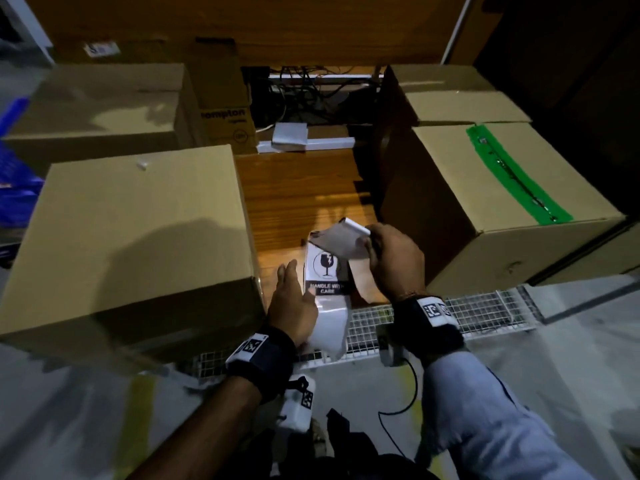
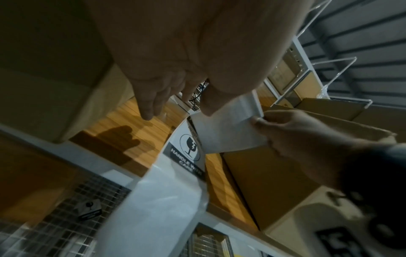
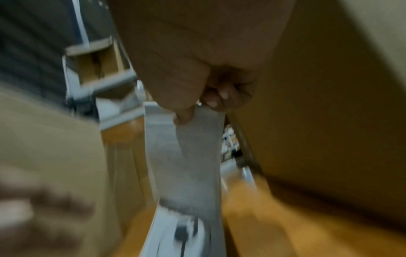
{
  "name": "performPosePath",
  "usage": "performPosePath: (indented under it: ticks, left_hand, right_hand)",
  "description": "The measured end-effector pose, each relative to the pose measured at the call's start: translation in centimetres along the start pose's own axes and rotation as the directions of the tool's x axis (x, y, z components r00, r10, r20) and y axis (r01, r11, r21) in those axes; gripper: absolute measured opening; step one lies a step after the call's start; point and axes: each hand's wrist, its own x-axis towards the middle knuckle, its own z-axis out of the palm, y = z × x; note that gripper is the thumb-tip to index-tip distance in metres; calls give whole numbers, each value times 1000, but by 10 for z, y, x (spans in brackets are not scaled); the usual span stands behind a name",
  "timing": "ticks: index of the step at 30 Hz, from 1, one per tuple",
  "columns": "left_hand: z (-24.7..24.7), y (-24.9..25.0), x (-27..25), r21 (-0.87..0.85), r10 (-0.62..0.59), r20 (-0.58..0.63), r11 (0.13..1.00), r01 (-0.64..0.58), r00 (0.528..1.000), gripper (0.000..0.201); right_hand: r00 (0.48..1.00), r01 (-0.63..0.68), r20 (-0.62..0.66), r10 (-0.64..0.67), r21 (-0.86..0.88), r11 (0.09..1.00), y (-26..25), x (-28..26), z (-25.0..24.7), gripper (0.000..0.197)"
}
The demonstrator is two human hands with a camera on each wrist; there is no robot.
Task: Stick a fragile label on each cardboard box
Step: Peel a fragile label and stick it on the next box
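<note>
My left hand (image 1: 292,299) holds a white label strip (image 1: 329,320) over the wooden table's front edge, fingers straight and thumb (image 2: 211,97) against the strip. On the strip a printed broken-glass "HANDLE WITH CARE" label (image 1: 327,271) faces up. My right hand (image 1: 394,261) pinches the top edge of a peeled label (image 1: 341,242) and lifts it off the strip, blank side showing (image 2: 228,132). A plain cardboard box (image 1: 131,237) stands to the left. A box with green tape (image 1: 502,202) stands to the right. Neither near box shows a label on top.
Two more cardboard boxes stand behind, one at far left (image 1: 100,105) and one at far right (image 1: 457,95). A tangle of cables (image 1: 311,91) and a small white box (image 1: 291,133) sit at the table's back. A white wire-mesh tray (image 1: 467,310) runs along the front edge.
</note>
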Motion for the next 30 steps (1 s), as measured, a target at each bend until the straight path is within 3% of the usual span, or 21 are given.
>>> performPosePath:
  ticks: [3,7,10,15,22,30]
  left_hand:
    - [-3,7,3,-40,75,-42,996,-77,996,76]
    - [-5,14,9,-133,186,-13,974,-186,982,90]
    - [-8,23,9,-101,250,40,964,-245,967,75]
    - [-18,37,1,-318,327,107,906,-279,939,40]
    - [-31,12,-18,-355,274,306,921,-157,912,52]
    - [-20,-32,-25,-364,75,333,930,55,940,67]
  right_hand:
    - [997,1,-81,3,45,999,-2,-2,-43,17]
    - [995,16,-104,4,191,981,-3,-3,-90,15]
    - [995,10,-95,16,268,963,-3,-2,-117,13]
    - [981,-49,-168,91,237,970,2,7,-135,17]
    - [984,-103,-141,110,58,993,-5,30,-112,28]
    - [987,-87,123,99,-101,991,-4,54,-13,20]
